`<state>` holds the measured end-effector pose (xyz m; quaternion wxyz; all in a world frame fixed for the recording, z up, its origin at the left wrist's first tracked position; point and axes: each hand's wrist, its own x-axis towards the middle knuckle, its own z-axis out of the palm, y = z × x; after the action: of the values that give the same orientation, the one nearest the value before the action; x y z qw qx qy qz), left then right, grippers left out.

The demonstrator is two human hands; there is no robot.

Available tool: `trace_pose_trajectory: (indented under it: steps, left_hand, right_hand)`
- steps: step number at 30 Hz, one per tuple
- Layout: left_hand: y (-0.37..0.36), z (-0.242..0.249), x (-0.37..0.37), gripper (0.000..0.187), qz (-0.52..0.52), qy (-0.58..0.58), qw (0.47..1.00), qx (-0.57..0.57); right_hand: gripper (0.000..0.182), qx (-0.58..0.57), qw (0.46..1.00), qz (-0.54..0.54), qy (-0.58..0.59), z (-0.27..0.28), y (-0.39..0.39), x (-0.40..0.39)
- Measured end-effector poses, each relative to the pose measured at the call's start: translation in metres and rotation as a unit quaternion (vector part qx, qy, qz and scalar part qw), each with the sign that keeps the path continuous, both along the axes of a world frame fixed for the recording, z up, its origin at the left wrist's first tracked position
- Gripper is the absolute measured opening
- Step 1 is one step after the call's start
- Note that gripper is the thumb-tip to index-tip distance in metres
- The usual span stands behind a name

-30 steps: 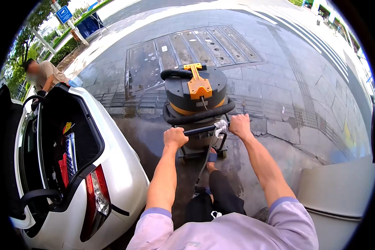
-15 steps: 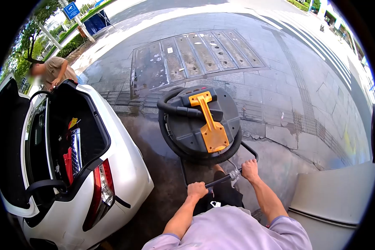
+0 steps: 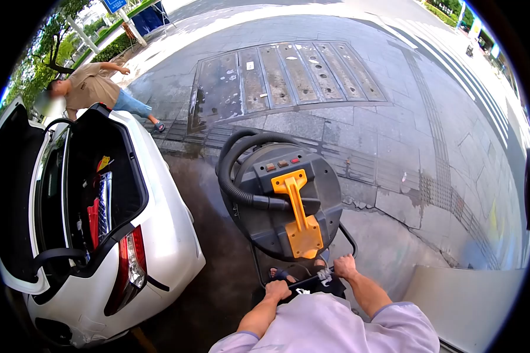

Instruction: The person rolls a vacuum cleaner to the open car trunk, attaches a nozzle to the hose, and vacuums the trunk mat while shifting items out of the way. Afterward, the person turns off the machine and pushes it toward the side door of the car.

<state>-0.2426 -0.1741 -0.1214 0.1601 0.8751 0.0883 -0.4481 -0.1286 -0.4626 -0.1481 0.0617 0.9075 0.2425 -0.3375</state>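
Observation:
In front of me stands a large round vacuum cleaner [image 3: 259, 226] with a black top, a yellow handle [image 3: 300, 215] and a thick black hose [image 3: 235, 170] looped round its left side. A black push bar [image 3: 303, 284] runs from it toward my body. My left hand [image 3: 278, 289] is closed round the left part of this bar. Further right, my right hand [image 3: 345, 266] grips the bar near its bend. A grey cord or cloth bundle [image 3: 324, 275] is tied on the bar between my hands.
To the left is a white car [image 3: 165, 235] with its trunk open and red and silver items inside. A person [image 3: 91, 88] in a tan shirt stands beyond it. Metal cover plates [image 3: 288, 73] lie in the wet pavement ahead. A pale panel [image 3: 453, 294] is at my right.
The vacuum cleaner sits lower in view and its switches now show; both hands keep their hold on the bar. The other person has straightened up and stretched an arm out.

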Motion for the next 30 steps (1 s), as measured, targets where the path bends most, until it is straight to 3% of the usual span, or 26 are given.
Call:
trace_pose_trajectory:
  steps: [4,6,13,16,20,23,25,30]
  left_hand:
    - [-0.016,0.015,0.019,0.035,0.039,0.041,0.998,0.021]
    - [-0.007,0.008,0.032,0.035,0.044,0.042,0.997,0.044]
    - [0.012,-0.007,0.101,0.035,0.062,0.023,0.997,0.046]
    - [0.052,-0.015,0.133,0.035,0.019,0.012,0.999,0.039]
    - [0.112,-0.023,0.158,0.031,0.028,0.048,0.998,0.041]
    - [0.111,-0.059,0.209,0.031,0.067,-0.038,0.995,0.06]
    - [0.108,-0.053,0.239,0.031,0.075,0.016,0.997,0.021]
    - [0.125,-0.044,0.3,0.035,0.125,-0.021,0.992,0.023]
  right_hand:
    - [0.017,0.001,0.998,0.027,0.055,0.003,-0.011,0.029]
    - [0.027,0.002,0.994,0.004,0.108,-0.003,0.007,0.055]
    - [0.028,-0.03,0.989,0.026,0.144,-0.03,0.035,0.134]
    - [0.028,-0.033,0.987,0.042,0.152,-0.03,0.062,0.161]
    - [0.026,0.026,0.99,0.058,0.122,-0.034,0.125,0.191]
    - [0.028,-0.021,0.996,0.052,0.072,-0.025,0.14,0.25]
    - [0.027,-0.05,0.992,0.085,0.076,-0.022,0.138,0.285]
    - [0.02,-0.029,0.994,0.107,0.021,-0.014,0.17,0.368]
